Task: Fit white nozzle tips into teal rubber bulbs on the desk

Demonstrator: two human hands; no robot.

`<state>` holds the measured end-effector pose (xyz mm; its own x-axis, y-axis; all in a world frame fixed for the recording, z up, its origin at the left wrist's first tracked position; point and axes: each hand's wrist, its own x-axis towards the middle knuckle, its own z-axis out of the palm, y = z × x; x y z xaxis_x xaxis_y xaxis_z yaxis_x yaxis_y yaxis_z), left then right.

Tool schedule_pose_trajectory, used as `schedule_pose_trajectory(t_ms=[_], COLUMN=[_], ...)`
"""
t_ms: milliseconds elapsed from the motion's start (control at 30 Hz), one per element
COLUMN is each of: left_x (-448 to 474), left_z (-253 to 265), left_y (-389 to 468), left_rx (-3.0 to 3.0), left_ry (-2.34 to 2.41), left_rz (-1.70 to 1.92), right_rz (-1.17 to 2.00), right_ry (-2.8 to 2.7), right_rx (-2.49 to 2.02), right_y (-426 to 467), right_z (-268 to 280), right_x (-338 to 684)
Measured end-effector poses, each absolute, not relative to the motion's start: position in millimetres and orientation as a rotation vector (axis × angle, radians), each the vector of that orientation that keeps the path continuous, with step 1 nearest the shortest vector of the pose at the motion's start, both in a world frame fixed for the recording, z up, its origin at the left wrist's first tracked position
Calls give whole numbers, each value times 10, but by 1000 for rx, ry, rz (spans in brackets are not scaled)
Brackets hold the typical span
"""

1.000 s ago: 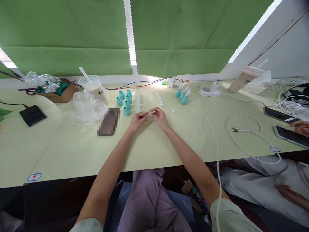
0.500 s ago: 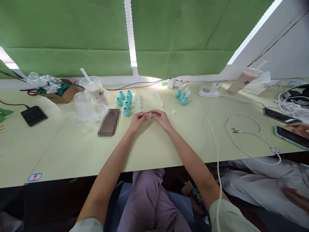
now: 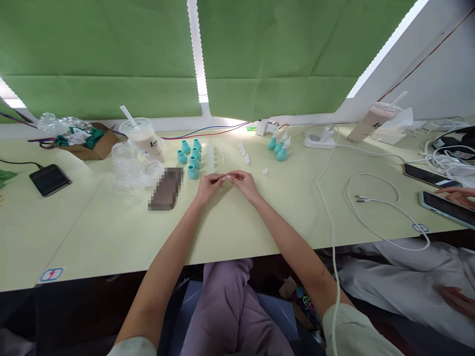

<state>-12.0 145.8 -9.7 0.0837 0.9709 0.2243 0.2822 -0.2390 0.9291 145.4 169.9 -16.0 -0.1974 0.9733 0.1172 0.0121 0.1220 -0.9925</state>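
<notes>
My left hand (image 3: 208, 188) and my right hand (image 3: 245, 186) meet over the table, fingertips pinched together on a small whitish piece (image 3: 226, 178). Fingers hide most of it, so its exact kind is unclear. Beyond my left hand stand several open-necked turquoise pots (image 3: 192, 172), shaped like little vases. Short rows of small white parts (image 3: 247, 158) lie past my fingers, beside a long white strip (image 3: 211, 157). A loose white part (image 3: 265, 171) rests to the right of my right hand. Farther back are several turquoise pots with pointed white tops (image 3: 282, 154).
On the left are a phone-shaped item (image 3: 166, 189), a clear plastic bag (image 3: 128, 165), a drink cup (image 3: 145, 138), a cardboard box (image 3: 106, 143) and a black device (image 3: 50, 179). To the right, a white cable (image 3: 331, 217) crosses the table from a power strip (image 3: 319, 142); another person's hand (image 3: 460, 196) touches a phone (image 3: 447, 207).
My hands stay together; the right fingers have closed in, covering more of the whitish piece. The whole view has shifted slightly.
</notes>
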Motion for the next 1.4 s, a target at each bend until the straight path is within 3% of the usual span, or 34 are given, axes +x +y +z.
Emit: schedule_pose_trajectory(t_ms=[167,367,467,767,933,1033,1400], left_x=[-112,-136,-149,-129,-117,-118,-114], left_z=[-106,-97,-119,-176,-137,-121,-101], left_y=[1496,1538,1535,1537,1509,1498,1472], left_rx=[1502,1306,1232,1236,1254,1330,1406], left_ry=[1258,1181,1099,1099,1093,1079,1117], left_rz=[1213,1330,1333,1285,1227,1171,1071], right_rz=[1236,384,240,445,1035,1219,1219], right_ry=[-1559,-1469,-1548,-1621,-1407,-1427,-1514], right_rx=[-1020,-1531,-1758,-1760,-1218,-999,-993], right_y=[1778,1856,1875,1993,1899,1793,1755], right_z=[-75,118,80,-77,57,92,3], right_x=[1570,2049,2236,2283,1986,1763,1674])
